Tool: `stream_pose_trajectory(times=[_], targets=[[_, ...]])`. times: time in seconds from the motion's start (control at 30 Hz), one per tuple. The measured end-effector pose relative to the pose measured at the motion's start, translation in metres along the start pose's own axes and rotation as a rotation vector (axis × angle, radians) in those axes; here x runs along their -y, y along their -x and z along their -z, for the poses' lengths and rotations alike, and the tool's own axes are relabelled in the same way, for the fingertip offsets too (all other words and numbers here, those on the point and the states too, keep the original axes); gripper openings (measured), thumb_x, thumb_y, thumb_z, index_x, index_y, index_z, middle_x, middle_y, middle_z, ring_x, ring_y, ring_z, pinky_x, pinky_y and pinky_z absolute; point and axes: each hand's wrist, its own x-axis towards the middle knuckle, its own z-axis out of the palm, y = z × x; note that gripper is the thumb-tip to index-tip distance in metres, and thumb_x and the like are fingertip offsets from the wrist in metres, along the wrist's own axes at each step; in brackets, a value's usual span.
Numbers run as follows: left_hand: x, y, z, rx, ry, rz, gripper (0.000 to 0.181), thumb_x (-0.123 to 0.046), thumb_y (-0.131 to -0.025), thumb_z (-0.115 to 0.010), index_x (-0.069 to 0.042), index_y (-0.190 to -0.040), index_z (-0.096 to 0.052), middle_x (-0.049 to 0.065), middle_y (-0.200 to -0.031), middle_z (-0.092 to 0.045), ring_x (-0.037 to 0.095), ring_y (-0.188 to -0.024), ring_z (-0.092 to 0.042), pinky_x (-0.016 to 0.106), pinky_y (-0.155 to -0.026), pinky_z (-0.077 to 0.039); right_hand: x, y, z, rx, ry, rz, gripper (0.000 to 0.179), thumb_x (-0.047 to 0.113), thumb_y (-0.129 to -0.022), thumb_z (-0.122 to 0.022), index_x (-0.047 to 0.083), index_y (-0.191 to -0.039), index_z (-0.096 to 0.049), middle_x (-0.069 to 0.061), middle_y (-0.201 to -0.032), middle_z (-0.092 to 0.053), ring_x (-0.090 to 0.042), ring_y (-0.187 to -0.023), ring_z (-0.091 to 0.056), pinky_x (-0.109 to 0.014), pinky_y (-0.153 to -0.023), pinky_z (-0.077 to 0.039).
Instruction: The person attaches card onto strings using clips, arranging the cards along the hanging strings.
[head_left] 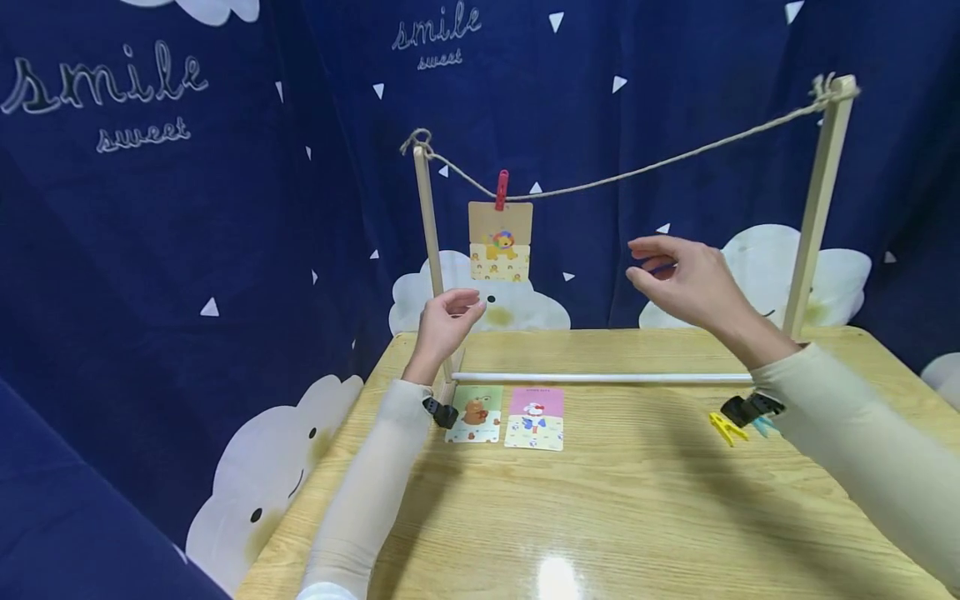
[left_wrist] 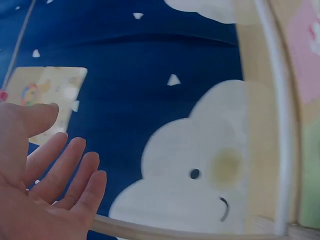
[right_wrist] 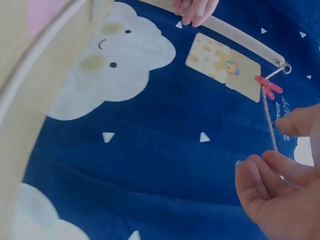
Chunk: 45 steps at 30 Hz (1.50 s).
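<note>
A card with a lion picture [head_left: 500,250] hangs from a sagging string [head_left: 637,173], held there by a red clothespin [head_left: 502,190]. My left hand [head_left: 446,325] is raised in front of the left post, below and left of that card, and holds nothing; the left wrist view shows its fingers apart and loosely bent. To the right of the card my right hand [head_left: 686,279] hovers below the string, thumb and fingertips apart with nothing between them. On the table lie a bear card [head_left: 477,414] and a pink-topped card [head_left: 535,419], side by side.
Wooden posts [head_left: 819,208] hold the string's ends, and a white rod [head_left: 600,378] runs low between them. A yellow clothespin [head_left: 726,428] and a blue one [head_left: 763,425], partly hidden by my right wrist, lie on the wooden table [head_left: 637,517]. A blue curtain hangs behind.
</note>
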Motion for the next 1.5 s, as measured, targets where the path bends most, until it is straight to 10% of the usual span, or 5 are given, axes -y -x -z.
stream_pose_trajectory(times=[0.4, 0.67, 1.5], targets=[[0.046, 0.031, -0.009, 0.098, -0.109, 0.123, 0.034, -0.029, -0.098, -0.073, -0.01, -0.126, -0.072, 0.007, -0.119, -0.075, 0.025, -0.109, -0.069, 0.042, -0.093, -0.056, -0.053, 0.048, -0.009, 0.043, 0.048, -0.062, 0.046, 0.036, -0.1, -0.065, 0.009, -0.136, -0.066, -0.013, -0.129, -0.071, -0.031, -0.103, -0.072, -0.031, -0.082, -0.053], [0.068, 0.049, -0.012, 0.226, -0.155, 0.176, 0.036, -0.025, -0.099, -0.072, -0.008, -0.13, -0.069, 0.011, -0.125, -0.072, 0.028, -0.113, -0.066, 0.043, -0.092, -0.056, -0.083, 0.078, -0.013, 0.061, 0.042, -0.073, 0.044, 0.033, -0.099, -0.069, 0.006, -0.133, -0.068, -0.016, -0.126, -0.072, -0.034, -0.103, -0.071, -0.012, -0.074, -0.049], [0.1, 0.065, -0.02, 0.405, -0.203, 0.257, 0.037, -0.021, -0.096, -0.075, -0.002, -0.127, -0.067, 0.015, -0.12, -0.07, 0.028, -0.109, -0.067, 0.044, -0.093, -0.056, -0.155, 0.145, -0.031, 0.251, 0.112, -0.138, 0.046, 0.027, -0.095, -0.074, -0.006, -0.127, -0.068, -0.026, -0.119, -0.072, -0.039, -0.099, -0.071, -0.044, -0.078, -0.058]])
